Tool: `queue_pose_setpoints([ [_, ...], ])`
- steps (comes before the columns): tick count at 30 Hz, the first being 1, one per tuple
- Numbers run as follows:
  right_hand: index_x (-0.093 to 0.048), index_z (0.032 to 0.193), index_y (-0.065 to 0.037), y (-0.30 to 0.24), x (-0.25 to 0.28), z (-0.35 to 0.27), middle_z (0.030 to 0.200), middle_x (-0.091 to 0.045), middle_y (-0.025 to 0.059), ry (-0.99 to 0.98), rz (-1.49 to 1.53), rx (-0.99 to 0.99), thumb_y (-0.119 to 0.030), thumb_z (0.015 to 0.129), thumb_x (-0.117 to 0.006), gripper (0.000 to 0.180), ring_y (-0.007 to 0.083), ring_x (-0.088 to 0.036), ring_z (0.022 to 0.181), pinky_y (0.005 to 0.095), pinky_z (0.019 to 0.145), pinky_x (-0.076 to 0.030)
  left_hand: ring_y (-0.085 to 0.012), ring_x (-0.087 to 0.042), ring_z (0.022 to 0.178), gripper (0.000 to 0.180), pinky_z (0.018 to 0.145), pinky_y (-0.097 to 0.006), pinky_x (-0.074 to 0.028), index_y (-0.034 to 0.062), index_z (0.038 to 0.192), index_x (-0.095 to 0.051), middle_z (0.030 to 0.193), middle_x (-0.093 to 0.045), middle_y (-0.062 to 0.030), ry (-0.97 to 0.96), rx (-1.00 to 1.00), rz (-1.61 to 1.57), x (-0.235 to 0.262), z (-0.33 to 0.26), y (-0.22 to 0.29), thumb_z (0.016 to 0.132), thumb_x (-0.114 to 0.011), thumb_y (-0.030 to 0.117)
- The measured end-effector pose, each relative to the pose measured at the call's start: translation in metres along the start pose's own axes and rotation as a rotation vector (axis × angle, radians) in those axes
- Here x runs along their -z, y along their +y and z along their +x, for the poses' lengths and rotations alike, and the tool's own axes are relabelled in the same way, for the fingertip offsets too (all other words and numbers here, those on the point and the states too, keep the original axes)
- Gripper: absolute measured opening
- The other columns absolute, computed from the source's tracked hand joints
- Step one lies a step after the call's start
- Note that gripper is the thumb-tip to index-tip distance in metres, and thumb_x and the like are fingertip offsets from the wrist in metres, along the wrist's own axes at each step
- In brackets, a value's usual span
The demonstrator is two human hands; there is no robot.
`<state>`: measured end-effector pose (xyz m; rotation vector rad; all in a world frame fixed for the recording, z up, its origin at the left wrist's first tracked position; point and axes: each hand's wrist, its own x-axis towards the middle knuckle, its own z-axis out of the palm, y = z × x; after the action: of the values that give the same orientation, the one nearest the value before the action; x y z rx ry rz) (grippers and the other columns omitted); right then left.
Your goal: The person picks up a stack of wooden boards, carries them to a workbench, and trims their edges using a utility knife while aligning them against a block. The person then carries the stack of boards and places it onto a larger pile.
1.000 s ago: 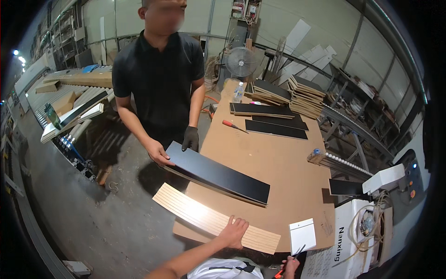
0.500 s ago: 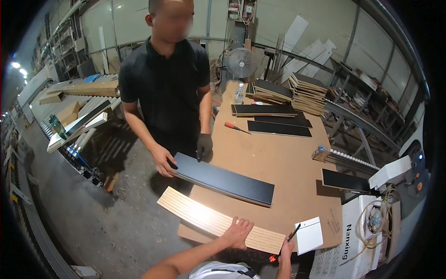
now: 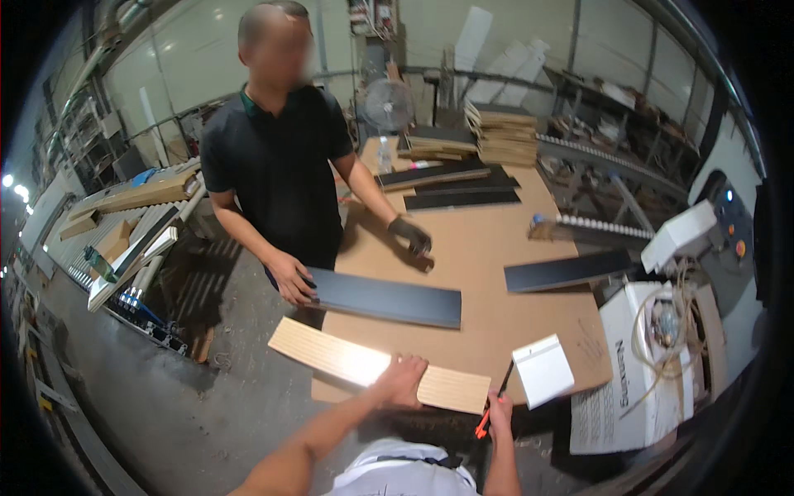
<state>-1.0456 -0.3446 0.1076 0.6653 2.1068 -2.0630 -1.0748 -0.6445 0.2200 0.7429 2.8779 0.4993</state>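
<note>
A pale wooden plank (image 3: pixel 453 388) with fine lengthwise lines lies slanted along the table's near edge, its left end jutting past the tabletop. My left hand (image 3: pixel 401 380) grips it right of the middle, fingers over the top face. My right hand (image 3: pixel 499 413), beside the plank's right end, is closed around a slim black-and-orange tool (image 3: pixel 483 425) whose exact kind I cannot make out. Just beyond lies a dark grey plank (image 3: pixel 389 299). A co-worker's bare hand (image 3: pixel 291 279) holds its left end; their gloved hand (image 3: pixel 410 236) is over the table.
A white pad (image 3: pixel 543 369) lies right of my right hand. Another dark plank (image 3: pixel 566 270) sits at the brown table's (image 3: pixel 471 252) right edge, near a white machine part (image 3: pixel 678 236). Stacked boards (image 3: pixel 504 134) and a clear bottle (image 3: pixel 385 155) stand at the far end.
The co-worker's gloved hand has left the dark grey plank and reached right over the table. The dark plank at the right edge shows farther onto the table. My view has shifted; my grips remain.
</note>
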Motion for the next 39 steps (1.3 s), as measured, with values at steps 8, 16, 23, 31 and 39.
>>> queue_pose_setpoints([
  [8, -0.057, 0.096, -0.008, 0.065, 0.033, -0.077, 0.073, -0.062, 0.0046, 0.019, 0.386, -0.355, -0.019, 0.093, -0.062, 0.013, 0.0145, -0.058, 0.056, 0.0285, 0.047, -0.046, -0.0371, -0.055, 0.11, 0.091, 0.103, -0.054, -0.032, -0.0005, 0.115, -0.054, 0.108, -0.059, -0.023, -0.111, -0.03, 0.008, -0.016, -0.005, -0.005, 0.044, -0.083, 0.049],
  [16, -0.058, 0.099, -0.008, 0.146, 0.037, -0.105, 0.089, -0.065, 0.011, 0.256, 1.218, -0.595, -0.02, 0.092, -0.063, 0.015, 0.0236, -0.063, 0.081, 0.0367, 0.072, -0.053, -0.0353, -0.045, 0.116, 0.09, 0.106, -0.05, -0.025, -0.0002, 0.125, -0.041, 0.117, -0.051, -0.0191, -0.194, -0.03, 0.057, -0.015, 0.007, 0.005, 0.049, -0.078, 0.032],
  [23, -0.06, 0.087, -0.01, 0.149, 0.005, -0.05, 0.07, -0.062, 0.0043, 0.172, 0.797, -0.637, -0.03, 0.092, -0.062, 0.021, 0.0175, -0.058, 0.057, 0.0339, 0.051, -0.049, -0.0368, -0.039, 0.128, 0.109, 0.113, -0.059, -0.016, -0.0023, 0.137, -0.033, 0.13, -0.044, -0.0222, -0.225, -0.011, 0.193, -0.021, 0.003, 0.025, 0.049, -0.082, 0.04],
  [31, -0.059, 0.102, -0.007, 0.103, -0.03, -0.028, 0.102, -0.064, 0.009, 0.169, 0.989, -0.654, -0.025, 0.094, -0.057, 0.019, 0.0235, -0.062, 0.091, 0.0427, 0.075, -0.054, -0.0361, -0.039, 0.13, 0.103, 0.112, -0.06, -0.017, -0.0007, 0.136, -0.033, 0.132, -0.044, -0.0202, -0.207, -0.117, 0.143, -0.038, 0.02, 0.057, 0.052, -0.081, 0.034],
  [39, -0.06, 0.099, -0.009, 0.141, -0.02, -0.054, 0.082, -0.065, 0.0074, 0.206, 0.97, -0.588, -0.025, 0.093, -0.061, 0.017, 0.0251, -0.064, 0.07, 0.0391, 0.064, -0.055, -0.037, -0.046, 0.114, 0.091, 0.102, -0.049, -0.03, 0.0005, 0.129, -0.039, 0.117, -0.049, -0.0198, -0.244, -0.196, 0.035, -0.039, 0.008, 0.048, 0.052, -0.077, 0.029],
])
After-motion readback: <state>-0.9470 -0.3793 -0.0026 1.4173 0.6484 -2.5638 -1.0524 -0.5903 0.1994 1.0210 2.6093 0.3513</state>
